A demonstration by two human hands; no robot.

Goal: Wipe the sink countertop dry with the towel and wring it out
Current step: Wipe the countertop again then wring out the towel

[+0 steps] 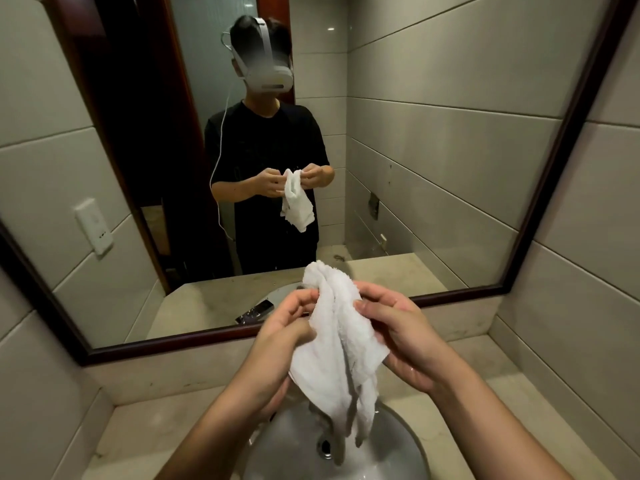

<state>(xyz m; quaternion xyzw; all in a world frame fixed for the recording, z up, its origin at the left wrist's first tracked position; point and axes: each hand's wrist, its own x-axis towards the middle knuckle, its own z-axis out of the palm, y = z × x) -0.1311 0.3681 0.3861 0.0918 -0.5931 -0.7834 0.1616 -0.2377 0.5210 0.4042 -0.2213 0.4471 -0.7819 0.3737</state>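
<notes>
A white towel [341,344] hangs bunched between both my hands, above the round sink basin [405,448]. My left hand [280,344] grips its left side, fingers curled into the cloth near the top. My right hand [398,337] pinches the right edge with thumb and fingertips. The towel's lower corners dangle down toward the drain [325,446]. The beige stone countertop [145,427] surrounds the basin on both sides.
A dark-framed mirror [540,216] fills the wall ahead and reflects a person holding the towel. The tap is hidden behind my hands; only its reflection shows. Tiled walls close in left and right. A white wall socket [93,226] sits at the left.
</notes>
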